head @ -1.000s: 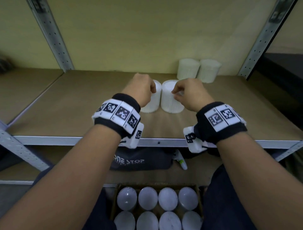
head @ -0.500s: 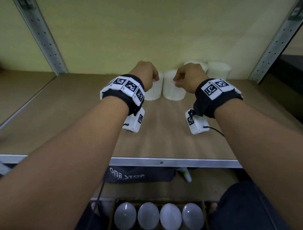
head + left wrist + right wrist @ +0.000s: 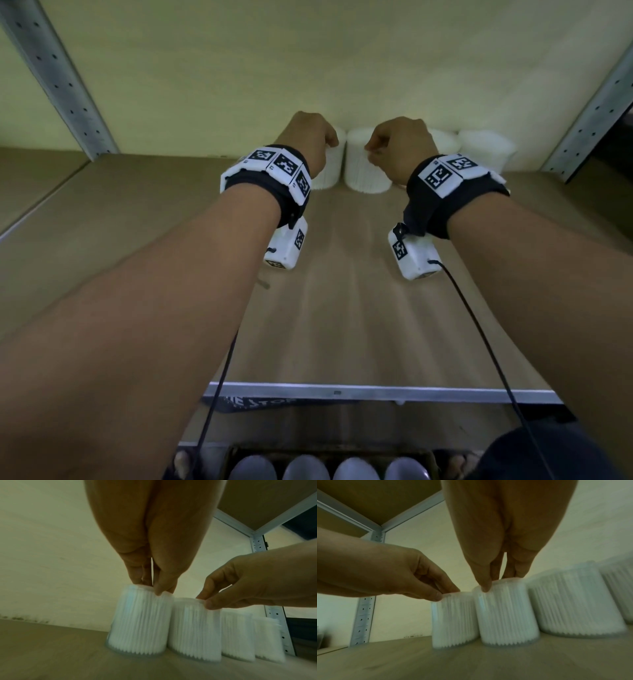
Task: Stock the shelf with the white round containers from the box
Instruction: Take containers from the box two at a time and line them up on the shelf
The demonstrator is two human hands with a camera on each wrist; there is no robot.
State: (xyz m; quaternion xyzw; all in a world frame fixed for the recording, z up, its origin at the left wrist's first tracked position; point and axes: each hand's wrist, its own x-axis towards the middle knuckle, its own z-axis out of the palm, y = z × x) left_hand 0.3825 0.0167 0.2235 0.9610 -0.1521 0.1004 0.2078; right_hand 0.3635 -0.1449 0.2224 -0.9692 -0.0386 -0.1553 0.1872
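Head view: partial white lettering "STO" shows on a dark bag (image 3: 267, 403) under the shelf's front rail; black-and-white square markers sit on both wristbands. Left hand (image 3: 310, 138) and right hand (image 3: 399, 144) reach to the back of the shelf (image 3: 342, 308), apart from each other, fingers curled down onto the tops of two white round containers. Left container (image 3: 327, 168) is mostly hidden by the hand; right container (image 3: 363, 161) stands just beside it. Two more containers (image 3: 486, 147) stand to the right by the wall. At the bottom edge, a box (image 3: 329, 452) holds four rounded white lids in a row.

Left wrist view: blurred. Left hand's fingertips (image 3: 158, 591) pinch the top rim of the left container (image 3: 139, 622). It is a clear tub packed with upright white sticks, no readable label, standing on the shelf board. The right hand (image 3: 254, 582) pinches the rim of the next tub (image 3: 193, 628), the two touching or nearly so. Two more follow in line.

Right wrist view: right hand's thumb and fingers (image 3: 486, 586) clamp the top of its container (image 3: 505, 615); the left hand (image 3: 406, 572) pinches the neighbour (image 3: 453, 620). Both tubs stand upright, bases on the board.
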